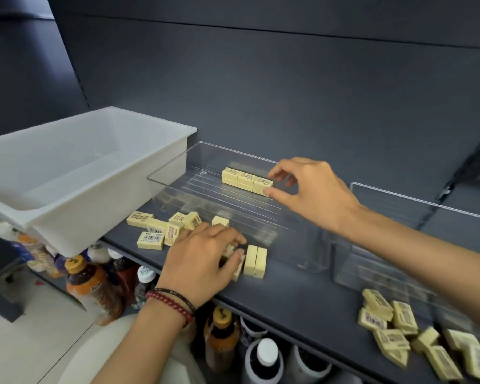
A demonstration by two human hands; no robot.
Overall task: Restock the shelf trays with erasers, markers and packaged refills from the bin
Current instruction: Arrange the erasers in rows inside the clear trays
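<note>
Head view | eraser row (244,177) laid left-to-right at back of clear tray (175,164), right end pinched by right hand (311,189) | standing erasers (254,260) before tray gripped by nearer left hand (205,253)

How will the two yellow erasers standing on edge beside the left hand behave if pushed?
The two erasers stand on narrow edges, so a sideways push would probably topple them. They look like stiff little blocks, likely light. The shelf looks smooth, so a low push may slide them.
</note>
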